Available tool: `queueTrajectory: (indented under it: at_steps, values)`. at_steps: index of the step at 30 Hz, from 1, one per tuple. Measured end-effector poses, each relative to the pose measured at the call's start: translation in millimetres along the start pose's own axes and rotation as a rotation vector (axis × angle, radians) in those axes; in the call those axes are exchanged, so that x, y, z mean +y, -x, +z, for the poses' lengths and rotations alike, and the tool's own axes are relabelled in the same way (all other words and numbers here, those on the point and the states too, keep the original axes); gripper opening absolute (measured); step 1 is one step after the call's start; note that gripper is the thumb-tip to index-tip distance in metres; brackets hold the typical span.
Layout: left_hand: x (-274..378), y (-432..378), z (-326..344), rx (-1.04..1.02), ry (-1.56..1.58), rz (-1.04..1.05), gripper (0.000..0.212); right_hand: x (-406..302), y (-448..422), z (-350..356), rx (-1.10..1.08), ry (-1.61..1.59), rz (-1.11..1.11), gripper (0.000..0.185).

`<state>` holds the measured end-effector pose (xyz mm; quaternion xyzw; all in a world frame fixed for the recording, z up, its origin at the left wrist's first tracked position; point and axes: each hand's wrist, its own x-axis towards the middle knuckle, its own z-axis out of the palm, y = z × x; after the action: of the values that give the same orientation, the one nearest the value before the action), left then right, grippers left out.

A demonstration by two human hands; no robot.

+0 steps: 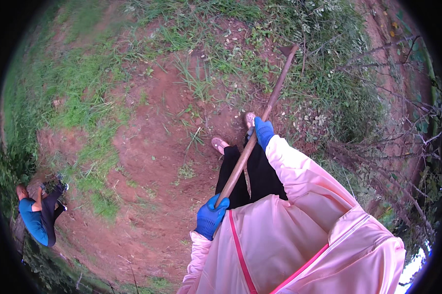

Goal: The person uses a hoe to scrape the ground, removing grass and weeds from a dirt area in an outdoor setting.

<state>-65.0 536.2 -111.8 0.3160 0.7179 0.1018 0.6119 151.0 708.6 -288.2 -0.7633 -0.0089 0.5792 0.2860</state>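
Note:
A hoe with a long wooden handle [243, 154] slants across my body, from my waist up to the right. My left hand [210, 217], in a blue knit-cuffed glove, is wrapped around the handle near its rear end, close to my pink jacket. Farther along the shaft, my right hand [264, 130] grips it in a matching glove. The hoe's metal head [287, 50] is at the far end, over weeds and grass; whether it touches the ground I cannot tell. My shoes [219, 144] stand on bare reddish soil, left of the handle.
Grass tufts [196, 79] grow in the soil ahead. Leafy weeds [338, 84] crowd the right front, with dry bare branches [382, 169] beyond my right side. At the far left, another person [35, 220] in a blue shirt is bent among greenery.

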Motion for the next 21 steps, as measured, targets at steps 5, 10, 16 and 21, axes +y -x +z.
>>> queueTrajectory:
  at_steps: [5, 10, 16, 21]
  values:
    - [65.4, -25.7, 48.7, -0.159, 0.568, -0.27, 0.035, -33.1, -124.5, -4.5, 0.065, 0.507, -0.222, 0.027]
    - [-19.3, 63.2, -48.2, -0.012, 0.33, -0.456, 0.026, 152.3, -0.8, 58.6, 0.025, 1.13, -0.329, 0.03]
    - [-54.2, 146.9, -71.3, 0.14, 0.288, -0.508, 0.031, 211.3, 107.0, 58.3, 0.128, 0.693, -0.057, 0.034]
    - [-66.9, 67.6, -40.1, 0.086, 0.41, -0.327, 0.032, 109.6, 47.8, 57.8, 0.068, 0.215, 0.05, 0.035]
